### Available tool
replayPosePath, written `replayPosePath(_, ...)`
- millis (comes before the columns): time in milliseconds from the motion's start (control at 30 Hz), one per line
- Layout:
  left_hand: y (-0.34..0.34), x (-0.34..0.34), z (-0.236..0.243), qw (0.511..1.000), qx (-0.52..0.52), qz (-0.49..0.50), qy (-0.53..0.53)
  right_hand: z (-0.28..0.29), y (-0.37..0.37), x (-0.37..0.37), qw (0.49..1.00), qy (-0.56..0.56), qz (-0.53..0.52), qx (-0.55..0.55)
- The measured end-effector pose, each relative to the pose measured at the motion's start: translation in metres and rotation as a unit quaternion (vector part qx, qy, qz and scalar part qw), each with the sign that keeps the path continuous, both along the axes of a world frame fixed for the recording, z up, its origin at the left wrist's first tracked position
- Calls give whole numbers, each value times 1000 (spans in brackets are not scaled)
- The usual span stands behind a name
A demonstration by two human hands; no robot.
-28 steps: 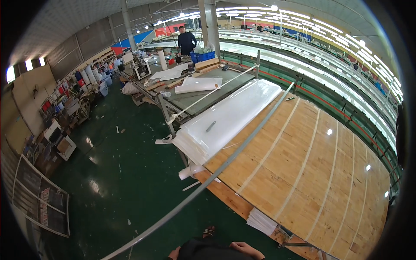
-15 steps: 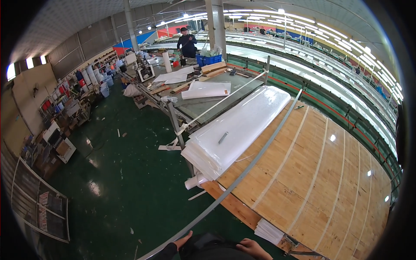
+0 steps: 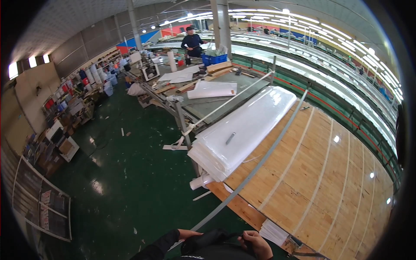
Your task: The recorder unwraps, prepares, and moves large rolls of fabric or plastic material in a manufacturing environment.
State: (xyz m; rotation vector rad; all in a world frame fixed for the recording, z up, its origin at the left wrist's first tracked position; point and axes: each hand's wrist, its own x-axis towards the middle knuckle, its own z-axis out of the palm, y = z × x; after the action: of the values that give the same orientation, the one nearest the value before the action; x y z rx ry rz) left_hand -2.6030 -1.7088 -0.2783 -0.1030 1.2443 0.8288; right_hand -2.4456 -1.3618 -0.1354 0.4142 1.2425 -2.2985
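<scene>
My left hand [image 3: 189, 234] is at the lower edge, beside dark clothing at my body, its fingertips partly hidden behind the black cloth. My right hand [image 3: 253, 242] is closed on black fabric [image 3: 219, 238] in front of me. Beyond my hands, a long grey metal strip [image 3: 255, 169] lies diagonally along a large wooden board [image 3: 325, 177] marked with pale parallel lines. A thick stack of glossy white sheets [image 3: 242, 130] lies along the board's left side, with a small grey tool [image 3: 230, 138] on top and a white roll [image 3: 200, 182] under its near end.
A worker [image 3: 193, 45] stands at a cluttered back table [image 3: 221, 108] beside a blue crate [image 3: 215, 59] and column [image 3: 221, 26]. Containers and boards [image 3: 65, 138] line the left wall by a framed screen [image 3: 41, 199]. White paper [image 3: 273, 232] sits below the board. Long lit tables run right.
My hands have risen from my sides to the black fabric; the right one has closed on it. The view has shifted slightly, and the worker has turned and moved the arms.
</scene>
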Motion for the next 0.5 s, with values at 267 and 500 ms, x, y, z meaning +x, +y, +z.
replayPosePath(267, 41, 25, -54, 980, -49, -119, 149, -77, 13, 58, 985, -125, -119, -23)
replayPosePath(500, 174, 72, -35, 895, 127, -198, 378, -122, 27, 167, 983, -94, -137, 71)
